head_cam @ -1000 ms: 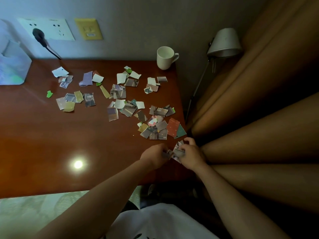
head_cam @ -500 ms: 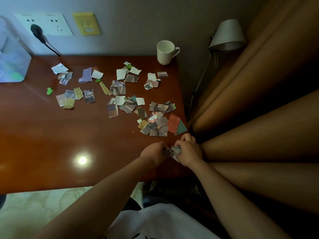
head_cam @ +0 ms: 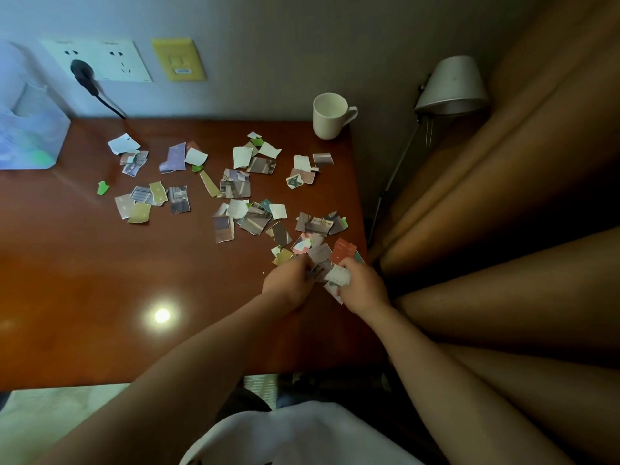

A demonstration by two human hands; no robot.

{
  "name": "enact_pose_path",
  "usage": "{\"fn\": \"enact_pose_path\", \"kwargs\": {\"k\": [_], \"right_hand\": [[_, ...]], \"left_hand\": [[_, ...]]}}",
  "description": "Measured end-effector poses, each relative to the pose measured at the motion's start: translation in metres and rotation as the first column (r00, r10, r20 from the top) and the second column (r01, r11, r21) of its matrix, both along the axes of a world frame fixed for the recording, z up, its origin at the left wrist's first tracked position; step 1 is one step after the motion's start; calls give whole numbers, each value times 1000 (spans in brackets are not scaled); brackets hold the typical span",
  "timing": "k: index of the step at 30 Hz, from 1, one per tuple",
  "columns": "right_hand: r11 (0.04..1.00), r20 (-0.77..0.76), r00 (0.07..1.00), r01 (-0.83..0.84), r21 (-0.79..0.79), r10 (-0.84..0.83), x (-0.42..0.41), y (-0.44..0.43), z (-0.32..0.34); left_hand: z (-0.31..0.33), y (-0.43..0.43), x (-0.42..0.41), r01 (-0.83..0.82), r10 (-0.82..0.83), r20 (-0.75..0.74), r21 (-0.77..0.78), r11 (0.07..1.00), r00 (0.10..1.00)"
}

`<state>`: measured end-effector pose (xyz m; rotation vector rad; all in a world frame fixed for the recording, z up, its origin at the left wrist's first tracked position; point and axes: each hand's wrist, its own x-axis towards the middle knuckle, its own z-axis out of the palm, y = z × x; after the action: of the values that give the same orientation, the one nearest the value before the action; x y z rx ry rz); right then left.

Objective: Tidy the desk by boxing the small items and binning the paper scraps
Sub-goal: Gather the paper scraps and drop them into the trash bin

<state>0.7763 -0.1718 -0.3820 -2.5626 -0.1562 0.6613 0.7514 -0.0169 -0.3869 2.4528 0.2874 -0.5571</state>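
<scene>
Your right hand [head_cam: 360,286] clamped a crumpled wad [head_cam: 336,278] of torn paper, its print too small to read. Your left hand [head_cam: 290,285], just beside it, touched the jagged loose scraps [head_cam: 318,252] beyond on the glossy wooden surface [head_cam: 100,297]; whether it gripped any was unclear.

Scraps [head_cam: 235,189] lie scattered over the back and right of the desk [head_cam: 84,297], from near the box [head_cam: 30,135] at the back left across to the right edge. The mug [head_cam: 330,115] stands in the back right corner, behind the scraps. On the wall behind the box is a socket [head_cam: 100,60] with a plug [head_cam: 82,70] in it, and a plate [head_cam: 177,60] just to its right. The lamp [head_cam: 451,85] stands off the desk, right of the mug, between desk and curtain [head_cam: 520,162]. At the right edge, the left hand [head_cam: 288,283] touches the nearest scraps, and the right hand [head_cam: 364,286] just beside it holds a wad [head_cam: 337,276].
</scene>
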Motion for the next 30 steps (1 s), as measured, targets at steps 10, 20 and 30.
{"fn": "enact_pose_path", "kwargs": {"k": [10, 20, 30], "right_hand": [[982, 76, 997, 18, -190, -3, 42, 8, -12], [969, 32, 999, -4, -247, 13, 43, 15, -13], [982, 14, 999, 40, -185, -38, 35, 16, -15]], "left_hand": [[-12, 2, 36, 89, -92, 17, 136, 987, 996], [-19, -2, 43, 188, -184, -40, 285, 940, 982], [-21, -3, 34, 115, -117, -13, 336, 935, 993]]}}
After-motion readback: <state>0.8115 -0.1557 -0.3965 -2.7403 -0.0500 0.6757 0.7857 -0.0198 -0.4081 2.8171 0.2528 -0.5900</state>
